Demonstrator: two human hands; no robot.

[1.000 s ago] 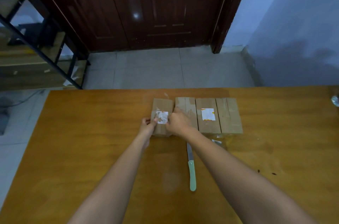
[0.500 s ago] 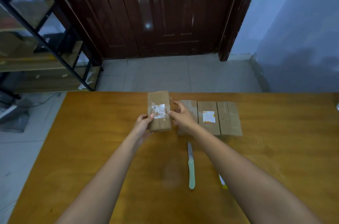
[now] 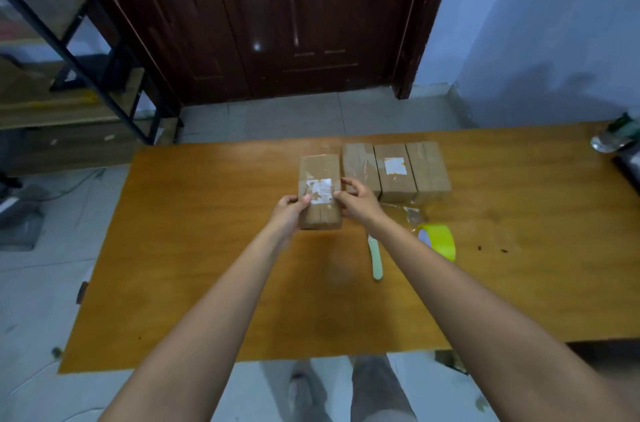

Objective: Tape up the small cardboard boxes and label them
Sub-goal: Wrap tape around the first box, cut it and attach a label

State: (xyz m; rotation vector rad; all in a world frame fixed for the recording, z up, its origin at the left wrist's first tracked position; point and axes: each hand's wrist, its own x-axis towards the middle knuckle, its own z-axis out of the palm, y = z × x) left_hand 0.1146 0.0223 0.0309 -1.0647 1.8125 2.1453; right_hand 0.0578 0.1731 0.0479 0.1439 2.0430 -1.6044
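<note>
Cardboard box point(image 3: 318, 191), long axis away from the person, label up, gripped between left hand point(image 3: 289, 214) and right hand point(image 3: 356, 202) fingers.

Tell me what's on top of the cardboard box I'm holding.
The small brown cardboard box carries a white paper label under shiny clear tape. The left hand and right hand pinch its sides, and their fingertips cover the label's edges. The print is too blurred to read.
</note>
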